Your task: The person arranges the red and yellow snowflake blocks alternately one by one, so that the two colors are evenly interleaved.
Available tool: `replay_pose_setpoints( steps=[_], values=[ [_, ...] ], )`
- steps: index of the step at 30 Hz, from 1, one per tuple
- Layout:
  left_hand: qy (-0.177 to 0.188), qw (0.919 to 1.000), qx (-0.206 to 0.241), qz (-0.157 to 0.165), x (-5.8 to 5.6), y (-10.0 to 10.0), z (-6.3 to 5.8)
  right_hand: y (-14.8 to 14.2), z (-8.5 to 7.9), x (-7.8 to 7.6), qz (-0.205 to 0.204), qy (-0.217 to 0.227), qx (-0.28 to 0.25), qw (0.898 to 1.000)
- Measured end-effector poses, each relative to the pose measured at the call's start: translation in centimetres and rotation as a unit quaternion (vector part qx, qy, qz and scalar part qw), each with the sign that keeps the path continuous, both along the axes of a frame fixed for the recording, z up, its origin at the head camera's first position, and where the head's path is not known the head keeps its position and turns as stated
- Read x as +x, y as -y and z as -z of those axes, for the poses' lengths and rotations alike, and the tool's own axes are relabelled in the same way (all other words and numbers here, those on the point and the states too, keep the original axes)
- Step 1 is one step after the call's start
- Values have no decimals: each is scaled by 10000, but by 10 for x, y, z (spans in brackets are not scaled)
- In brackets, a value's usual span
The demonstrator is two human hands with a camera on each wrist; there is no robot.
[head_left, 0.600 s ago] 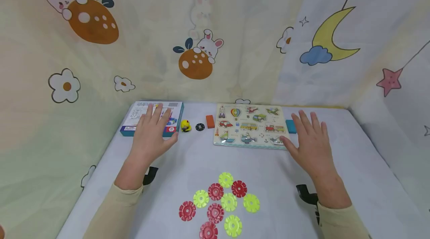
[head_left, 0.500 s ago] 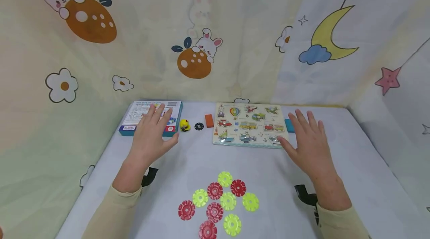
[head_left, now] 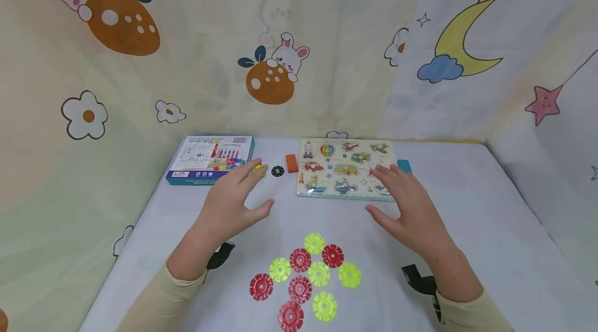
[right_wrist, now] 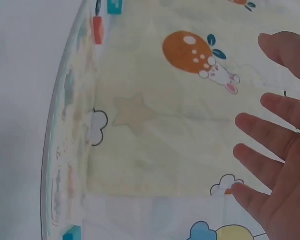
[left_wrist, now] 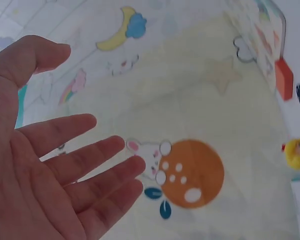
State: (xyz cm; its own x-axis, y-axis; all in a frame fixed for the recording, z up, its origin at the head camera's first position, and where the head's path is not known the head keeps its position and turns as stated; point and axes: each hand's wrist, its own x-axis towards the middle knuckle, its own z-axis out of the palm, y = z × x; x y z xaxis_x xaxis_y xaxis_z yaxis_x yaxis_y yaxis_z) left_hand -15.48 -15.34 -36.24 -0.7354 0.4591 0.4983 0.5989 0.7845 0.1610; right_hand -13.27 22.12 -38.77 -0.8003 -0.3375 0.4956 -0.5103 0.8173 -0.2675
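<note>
My left hand hovers above the white table, left of centre, with fingers spread and nothing held. Its palm shows in the left wrist view. My right hand is likewise raised, fingers parted, in front of the puzzle board with vehicle pictures, whose right part it covers. Between and nearer than the hands lie several flat notched plastic discs, some red, some yellow-green. Neither hand touches them. A small yellow toy figure is partly hidden behind the left fingertips in the head view.
At the back left lies a printed box. A black round chip and an orange block sit between box and board. A blue block is at the board's right. Patterned curtain hangs behind the table.
Both hands have moved inward, closer to each other, and their fingers have tipped toward the middle. The discs have stayed in place. The head view has shifted slightly.
</note>
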Motion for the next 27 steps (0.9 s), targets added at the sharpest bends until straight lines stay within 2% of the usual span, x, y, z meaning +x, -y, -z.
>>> replay_pose_setpoints(
  steps=[4,7,9,12,14,16,21,24,27],
  values=[
    [375,9979,105,511,4,-12,7,11,7,5,-382,366,-156,9985],
    [1136,9885,420,906,4,-17,17,20,13,8,-717,728,-297,9943],
    [1828,9750,680,1067,3,-21,24,26,17,10,-933,1003,-383,9898],
    [2849,9445,1017,1280,0,-27,37,32,24,11,-1222,1444,-480,9808],
    [3356,9247,1116,1409,-3,-32,46,35,29,12,-1366,1792,-523,9729],
    [3696,9096,1099,1548,-5,-37,54,37,35,11,-1497,2162,-595,9630],
    [4108,8899,992,1718,-8,-48,74,45,46,8,-1466,3019,-645,9398],
    [4452,8742,1087,1604,-8,-54,86,49,55,7,-1249,3470,-654,9272],
    [4814,8583,1224,1289,-6,-60,97,51,65,6,-1095,3894,-746,9115]
  ],
)
